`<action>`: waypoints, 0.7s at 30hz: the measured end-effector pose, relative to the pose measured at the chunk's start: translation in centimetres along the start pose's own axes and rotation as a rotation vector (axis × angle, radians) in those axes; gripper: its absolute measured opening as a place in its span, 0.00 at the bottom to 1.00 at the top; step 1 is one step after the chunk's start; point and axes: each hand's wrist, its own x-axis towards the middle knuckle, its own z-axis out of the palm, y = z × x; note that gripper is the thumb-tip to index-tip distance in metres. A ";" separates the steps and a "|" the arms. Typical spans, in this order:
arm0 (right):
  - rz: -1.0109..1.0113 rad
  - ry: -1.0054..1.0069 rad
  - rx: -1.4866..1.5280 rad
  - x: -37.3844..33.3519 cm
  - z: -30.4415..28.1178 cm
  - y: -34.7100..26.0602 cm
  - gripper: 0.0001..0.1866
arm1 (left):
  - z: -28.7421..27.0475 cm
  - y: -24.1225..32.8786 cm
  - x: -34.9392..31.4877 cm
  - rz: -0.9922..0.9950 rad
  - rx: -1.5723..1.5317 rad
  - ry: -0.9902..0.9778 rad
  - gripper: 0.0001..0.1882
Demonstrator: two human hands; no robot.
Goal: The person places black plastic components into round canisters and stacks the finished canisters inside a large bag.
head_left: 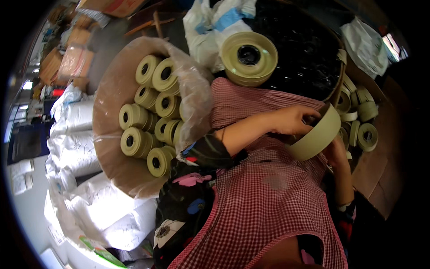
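Observation:
A round, pale olive-green plastic piece with a deep rim (317,134) is tilted on its edge above my lap. My right hand (332,151) grips its rim from the far right, with the fingers partly hidden behind it. My left hand (295,120) reaches over to the open side, its fingers curled near the centre. Something dark shows between thumb and fingers, too small to make out. A similar green piece with a black centre (249,54) rests flat by the black parts beyond my knees.
On the left a plastic-lined round container (109,134) holds several stacked green pieces (134,115). Ahead lies a large box of shiny black parts (304,49). More green pieces (367,134) fill a carton at right. White sacks (112,206) stand at lower left.

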 end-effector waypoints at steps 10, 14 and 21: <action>-0.100 0.380 0.008 1.1 4.0 1.6 0.17 | 1.1 2.7 -1.9 0.176 0.520 0.031 0.34; -0.085 0.342 0.236 2.1 5.2 2.6 0.13 | 3.2 3.0 -2.3 0.047 0.778 0.118 0.34; 0.153 -0.054 0.289 1.9 6.0 2.2 0.16 | 1.9 5.7 -2.0 0.114 0.742 -0.119 0.31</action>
